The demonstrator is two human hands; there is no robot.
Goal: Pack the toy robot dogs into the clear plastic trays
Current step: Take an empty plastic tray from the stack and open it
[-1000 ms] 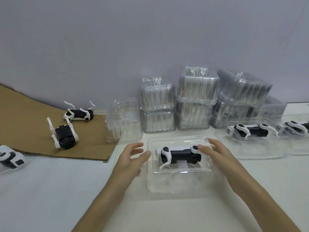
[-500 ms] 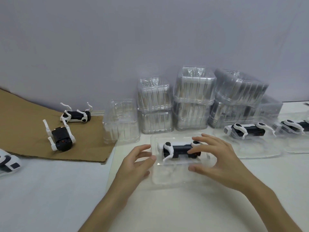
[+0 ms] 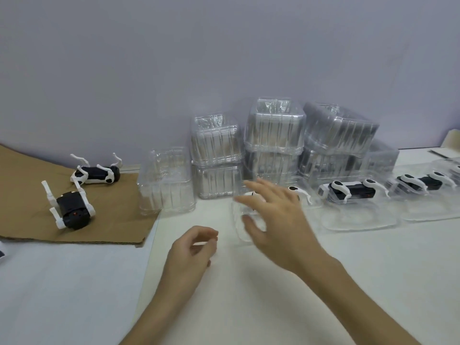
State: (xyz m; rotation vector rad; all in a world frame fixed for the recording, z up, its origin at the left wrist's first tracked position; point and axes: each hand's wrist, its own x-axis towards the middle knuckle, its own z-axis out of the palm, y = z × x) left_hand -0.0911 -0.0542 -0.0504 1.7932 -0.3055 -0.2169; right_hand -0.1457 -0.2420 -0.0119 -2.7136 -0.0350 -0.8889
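The head camera shows the right hand [image 3: 278,220] reaching forward over the white table [image 3: 273,307], palm down, fingers straight and spread above a clear tray [image 3: 240,227]. The hand is blurred, so I cannot tell whether its fingertips touch the plastic, but it grips nothing. That tray carries a toy dog [image 3: 296,192], mostly hidden behind the hand, with only white leg parts showing on either side. The left hand [image 3: 191,247] hovers nearer the person, left of that tray and apart from it, its fingers loosely curled with thumb and forefinger close together, holding nothing. In a row to the right, a second tray [image 3: 358,221] holds a second dog [image 3: 351,191] and a third tray [image 3: 428,214] holds a third dog [image 3: 428,183]. Behind them, against the wall, stand stacks of empty trays [image 3: 273,135], with a lower stack [image 3: 165,180] at their left. On the cardboard sheet [image 3: 22,195] lie two unpacked toys: a far loose dog [image 3: 95,173] on its back by the wall, and a near loose dog [image 3: 72,207].
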